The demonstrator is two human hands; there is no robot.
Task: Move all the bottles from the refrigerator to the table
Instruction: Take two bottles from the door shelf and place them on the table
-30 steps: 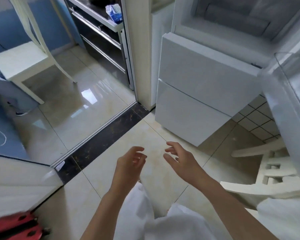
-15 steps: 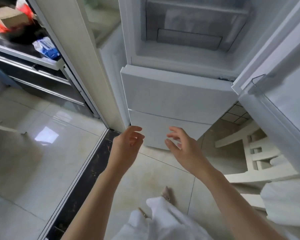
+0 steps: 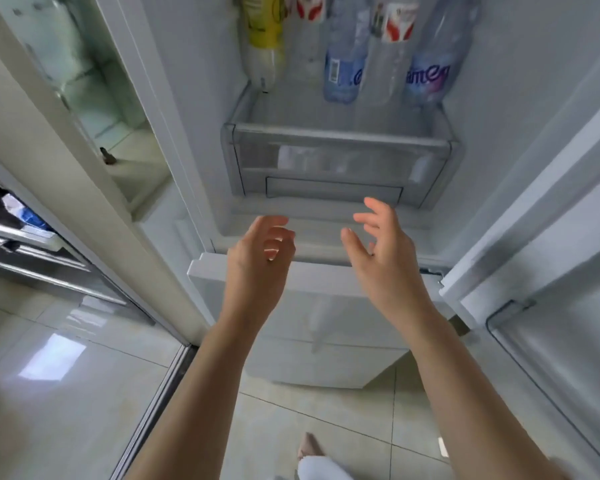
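The fridge (image 3: 499,168) stands open, filling the upper middle of the frame. Bottles stand in a row on a shelf at the top centre: a yellow bottle (image 3: 264,39) on the left, a blue-labelled bottle (image 3: 343,71) in the middle and a purple-labelled bottle (image 3: 430,74) on the right, with two clear red-labelled bottles (image 3: 394,26) between and behind them, their tops cut off by the frame edge. Below the row sits a clear drawer (image 3: 336,164).

Both hands are raised in the centre of the frame, in front of the drawer and well below the bottles. The left hand (image 3: 257,258) has loosely curled fingers and holds nothing. The right hand (image 3: 385,251) has spread, relaxed fingers, also holding nothing. Neither hand touches the fridge.

At lower frame lies a tiled floor (image 3: 66,427).
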